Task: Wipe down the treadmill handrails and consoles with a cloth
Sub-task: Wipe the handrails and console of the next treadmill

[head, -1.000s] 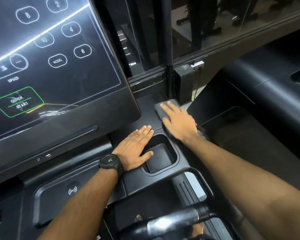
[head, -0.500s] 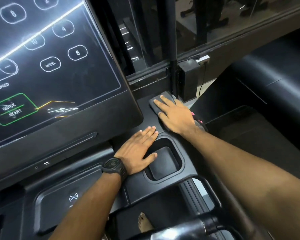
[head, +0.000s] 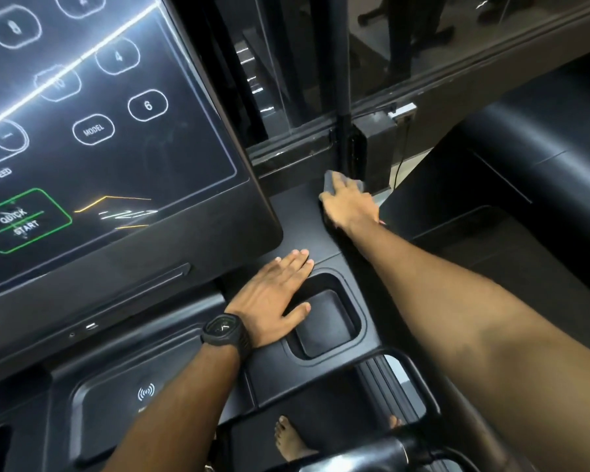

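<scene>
A black treadmill console (head: 297, 212) fills the view, with a lit touch screen (head: 92, 131) at the left. My right hand (head: 349, 204) presses a dark grey cloth (head: 329, 183) flat on the console's far right corner, fingers straight; most of the cloth is hidden under the hand. My left hand (head: 275, 294), with a black watch on the wrist, rests flat beside a square cup holder recess (head: 327, 321), thumb over its rim. A handrail (head: 382, 451) shows at the bottom.
A black post (head: 341, 80) and glass partition stand just behind the cloth. A small black box (head: 372, 144) with a cable sits at the post's foot. Another treadmill (head: 525, 158) lies to the right. A wireless charging tray (head: 130, 400) is at lower left. Bare feet show below.
My right hand has slid the cloth away from me toward the far corner of the console, close to the post. The left hand has stayed by the cup holder.
</scene>
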Motion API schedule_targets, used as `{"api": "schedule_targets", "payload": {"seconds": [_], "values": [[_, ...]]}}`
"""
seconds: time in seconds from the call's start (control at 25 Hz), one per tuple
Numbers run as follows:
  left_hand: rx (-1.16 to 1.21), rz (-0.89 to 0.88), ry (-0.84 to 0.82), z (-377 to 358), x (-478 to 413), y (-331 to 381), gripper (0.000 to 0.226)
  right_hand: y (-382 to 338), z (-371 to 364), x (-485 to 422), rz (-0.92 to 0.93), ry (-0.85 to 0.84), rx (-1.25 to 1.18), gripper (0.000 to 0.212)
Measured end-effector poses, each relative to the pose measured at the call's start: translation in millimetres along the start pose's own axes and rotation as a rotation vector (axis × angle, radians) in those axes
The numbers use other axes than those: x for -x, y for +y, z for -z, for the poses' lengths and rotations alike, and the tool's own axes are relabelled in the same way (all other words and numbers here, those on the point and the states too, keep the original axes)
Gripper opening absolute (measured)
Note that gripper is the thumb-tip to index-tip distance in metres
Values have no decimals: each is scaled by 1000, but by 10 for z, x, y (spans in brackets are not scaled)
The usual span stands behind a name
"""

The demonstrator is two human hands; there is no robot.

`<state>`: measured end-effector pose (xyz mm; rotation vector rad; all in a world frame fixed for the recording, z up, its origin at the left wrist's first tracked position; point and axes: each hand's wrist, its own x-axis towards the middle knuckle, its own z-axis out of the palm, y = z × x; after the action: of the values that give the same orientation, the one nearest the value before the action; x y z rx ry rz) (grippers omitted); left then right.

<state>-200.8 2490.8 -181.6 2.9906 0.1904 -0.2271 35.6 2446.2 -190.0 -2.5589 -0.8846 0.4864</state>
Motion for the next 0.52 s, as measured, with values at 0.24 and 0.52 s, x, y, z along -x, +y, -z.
{"api": "schedule_targets", "payload": {"seconds": [0.24,0.52], "values": [[-15,-3,25,4,-2,-15,76,237,40,-226,-42,-123,-4,46],[-26,-4,15,5,-10,-25,75,231,-6,-1,-217,-75,-134,55]]}}
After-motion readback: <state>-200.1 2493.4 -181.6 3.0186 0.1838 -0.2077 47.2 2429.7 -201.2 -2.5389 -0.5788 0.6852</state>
